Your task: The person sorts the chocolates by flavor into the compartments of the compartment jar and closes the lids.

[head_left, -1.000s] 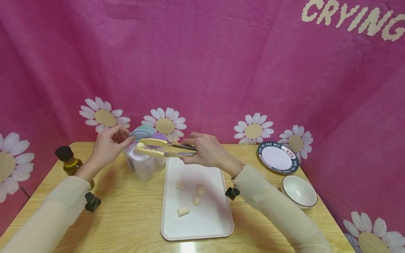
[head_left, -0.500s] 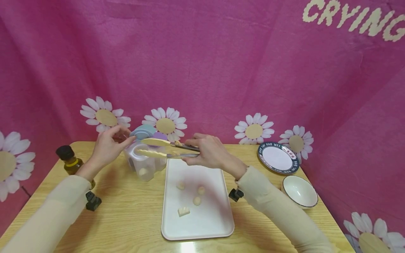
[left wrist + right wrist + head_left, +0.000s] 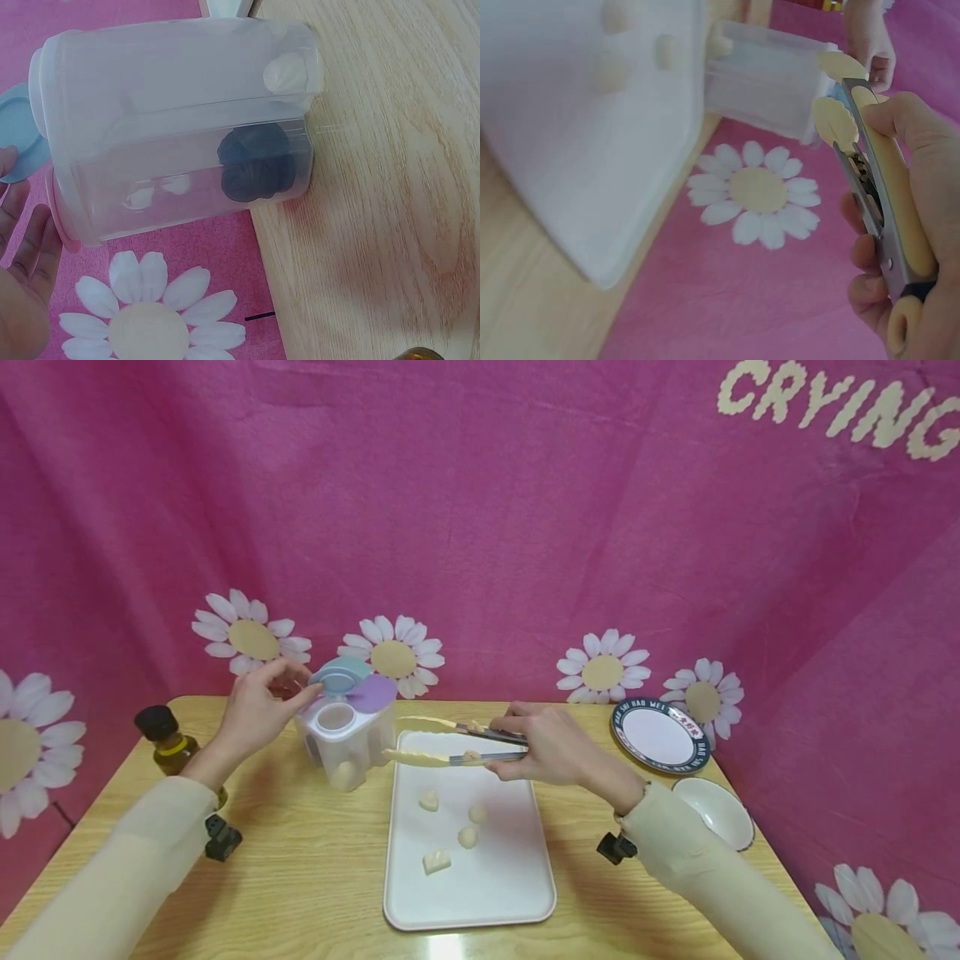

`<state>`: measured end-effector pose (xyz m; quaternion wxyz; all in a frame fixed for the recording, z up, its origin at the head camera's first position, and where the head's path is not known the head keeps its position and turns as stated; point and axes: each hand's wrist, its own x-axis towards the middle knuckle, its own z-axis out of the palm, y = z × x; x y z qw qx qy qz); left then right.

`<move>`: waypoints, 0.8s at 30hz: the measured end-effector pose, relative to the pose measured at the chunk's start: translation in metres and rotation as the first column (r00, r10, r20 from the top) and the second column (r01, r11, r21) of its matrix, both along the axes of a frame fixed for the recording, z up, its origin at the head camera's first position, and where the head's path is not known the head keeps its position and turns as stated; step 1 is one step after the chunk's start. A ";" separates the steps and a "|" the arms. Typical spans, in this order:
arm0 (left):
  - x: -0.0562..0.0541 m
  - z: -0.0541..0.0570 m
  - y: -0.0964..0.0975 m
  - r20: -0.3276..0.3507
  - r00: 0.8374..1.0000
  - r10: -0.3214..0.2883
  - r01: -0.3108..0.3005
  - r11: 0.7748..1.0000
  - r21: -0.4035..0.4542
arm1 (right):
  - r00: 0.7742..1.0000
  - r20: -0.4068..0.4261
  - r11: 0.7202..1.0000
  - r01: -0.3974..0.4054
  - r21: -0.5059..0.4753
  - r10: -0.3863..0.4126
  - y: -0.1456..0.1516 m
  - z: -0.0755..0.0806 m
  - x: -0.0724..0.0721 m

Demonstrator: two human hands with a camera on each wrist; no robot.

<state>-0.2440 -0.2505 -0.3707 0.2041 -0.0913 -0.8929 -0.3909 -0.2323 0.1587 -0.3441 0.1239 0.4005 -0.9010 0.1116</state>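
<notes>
My left hand (image 3: 258,706) pinches the raised blue flap lid (image 3: 341,675) of a clear storage container (image 3: 352,739), its other fingers beside a pink lid (image 3: 63,214). Under the flap, a round opening shows. A pale ball (image 3: 286,73) lies at the bottom of one compartment, and dark lumps (image 3: 256,161) sit in another. My right hand (image 3: 551,745) grips yellow-tipped tongs (image 3: 487,758) over the far end of the white tray (image 3: 468,906), their tips apart with nothing between them. Several small pale pieces (image 3: 437,861) lie on the tray.
At the left stands a dark-capped oil bottle (image 3: 168,743). A blue-rimmed plate (image 3: 660,735) and a white bowl (image 3: 716,810) are on the right, the bowl partly behind the right sleeve. A pink cloth (image 3: 480,527) hangs behind the table (image 3: 285,877).
The tongs let a pale ball drop through the opening, and it now rests at the container's bottom. My right hand has drawn the tongs rightward off the container. The left hand stays at the flap.
</notes>
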 end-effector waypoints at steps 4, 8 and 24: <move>0.000 0.001 0.000 0.004 1.000 -0.004 0.004 1.000 0.003 | 1.000 0.005 0.999 -0.016 0.041 0.016 0.013 -0.011 0.003; 0.000 0.001 0.000 0.018 1.000 -0.001 0.000 1.000 0.004 | 0.999 0.029 0.996 -0.028 0.090 0.026 0.022 -0.024 0.005; 0.000 0.000 0.000 0.001 1.000 0.005 -0.005 1.000 0.002 | 0.990 0.143 0.989 -0.012 0.150 -0.009 0.030 -0.055 0.008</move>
